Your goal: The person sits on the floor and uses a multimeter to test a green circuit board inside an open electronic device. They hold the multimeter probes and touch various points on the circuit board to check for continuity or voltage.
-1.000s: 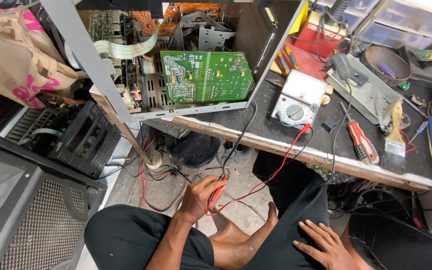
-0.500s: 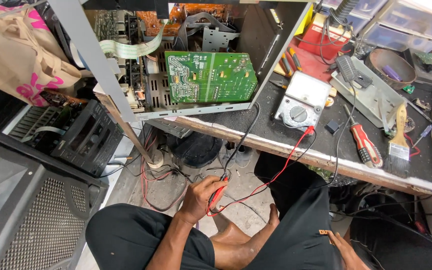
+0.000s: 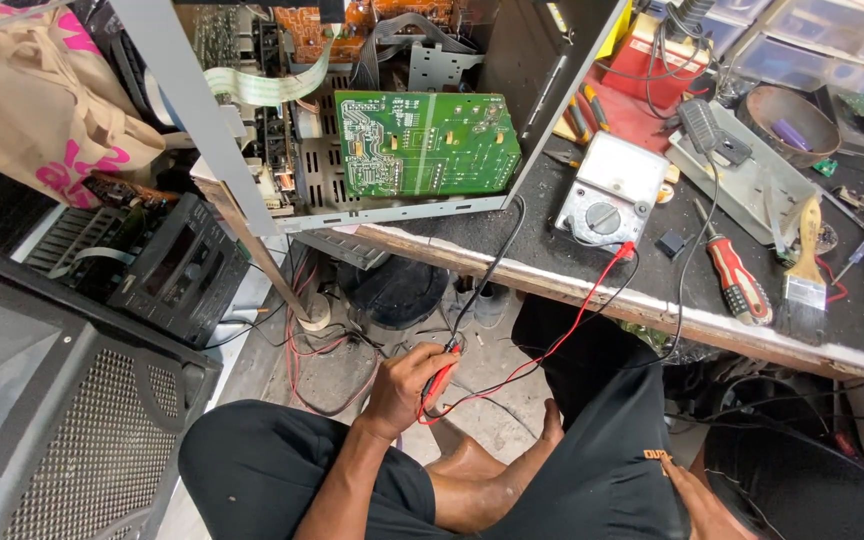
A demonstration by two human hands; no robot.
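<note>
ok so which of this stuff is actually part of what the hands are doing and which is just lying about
In use:
- left hand gripping the red test probe
- red lead and black lead running up to the analog multimeter
- green circuit board in the opened chassis

Lying about:
- red-handled screwdriver
- paintbrush
- round bowl
- cloth bag
- right hand, resting on the leg

A tan paper bag (image 3: 47, 105) with pink markings hangs at the upper left, beside the open metal case. On the workbench a grey meter (image 3: 612, 192) lies flat, its pale rectangular dial face above a round black knob. Small orange lettering (image 3: 658, 455) marks the black trousers near the lower right
</note>
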